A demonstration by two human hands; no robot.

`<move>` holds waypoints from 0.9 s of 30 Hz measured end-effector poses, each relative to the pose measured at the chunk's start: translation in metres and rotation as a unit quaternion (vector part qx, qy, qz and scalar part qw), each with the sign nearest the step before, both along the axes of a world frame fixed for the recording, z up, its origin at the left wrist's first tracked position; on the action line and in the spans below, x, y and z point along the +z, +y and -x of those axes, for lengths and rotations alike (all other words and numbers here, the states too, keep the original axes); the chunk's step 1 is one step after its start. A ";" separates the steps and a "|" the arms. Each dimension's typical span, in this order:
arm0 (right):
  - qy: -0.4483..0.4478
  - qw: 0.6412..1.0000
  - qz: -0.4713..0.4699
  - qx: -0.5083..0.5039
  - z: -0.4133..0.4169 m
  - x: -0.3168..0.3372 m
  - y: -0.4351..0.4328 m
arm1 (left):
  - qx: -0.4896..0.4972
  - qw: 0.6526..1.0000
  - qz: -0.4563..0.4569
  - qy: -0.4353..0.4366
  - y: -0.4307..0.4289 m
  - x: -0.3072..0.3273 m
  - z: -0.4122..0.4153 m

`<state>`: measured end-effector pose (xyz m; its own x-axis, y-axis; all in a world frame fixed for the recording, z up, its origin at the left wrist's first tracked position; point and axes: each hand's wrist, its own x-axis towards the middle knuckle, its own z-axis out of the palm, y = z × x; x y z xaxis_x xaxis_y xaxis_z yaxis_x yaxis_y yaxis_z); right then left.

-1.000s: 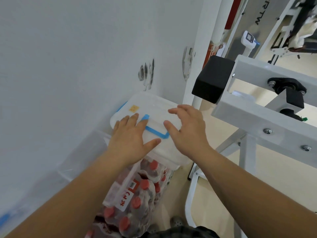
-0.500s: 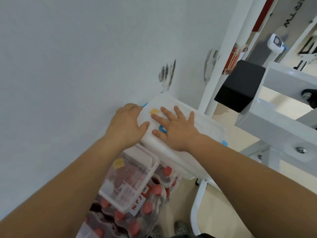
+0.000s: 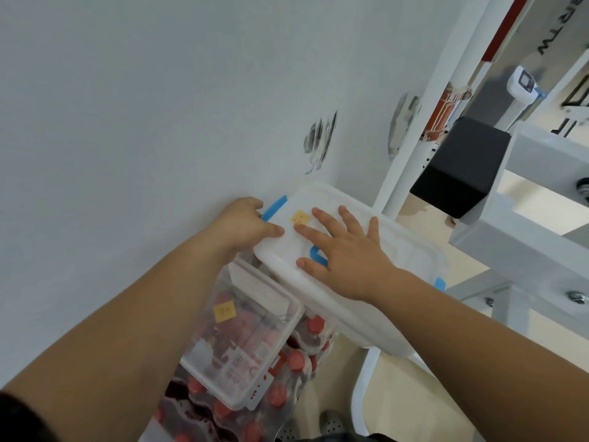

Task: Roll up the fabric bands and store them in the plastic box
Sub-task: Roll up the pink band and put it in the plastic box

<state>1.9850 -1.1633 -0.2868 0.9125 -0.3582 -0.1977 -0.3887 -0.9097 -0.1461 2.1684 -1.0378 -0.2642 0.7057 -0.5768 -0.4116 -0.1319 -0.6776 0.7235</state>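
We are pressing the right hand [image 3: 347,260], fingers spread, onto the plastic box [image 3: 401,247] beneath them; the left hand [image 3: 242,224] is curling round its end, long axis running rightward from those fingers.

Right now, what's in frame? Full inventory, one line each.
wall: 1, white, left, dark marks on it
plastic box: 1, cloudy white, against the wall
latches: 2, blue, one at each end of the plastic box
handle: 1, blue, middle of the top, partly covered
bottles: many, red caps, wrapped pack, bottom centre
small box: 1, clear, on the bottles
stickers: 2, yellow, one on each box
frame: 1, white, right
pad: 1, black, end of the frame
left hand: 1, grips the plastic box's end beside a latch
right hand: 1, flat on top, fingers spread
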 end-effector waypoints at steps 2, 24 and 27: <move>-0.006 1.000 0.003 0.002 -0.001 -0.001 0.001 | -0.005 1.000 0.009 -0.027 -0.002 0.001 0.000; -0.007 1.000 -0.012 -0.005 -0.052 -0.003 0.016 | -0.140 0.910 -0.071 -0.385 0.005 0.011 0.023; -0.009 1.000 -0.009 -0.002 -0.051 -0.002 0.014 | -0.137 0.914 -0.067 -0.376 0.013 0.006 0.030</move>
<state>2.0356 -1.1495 -0.2885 0.9144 -0.3587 -0.1876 -0.3898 -0.9053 -0.1691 2.1382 -1.0253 -0.2581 0.6548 -0.7541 0.0508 -0.7356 -0.6204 0.2720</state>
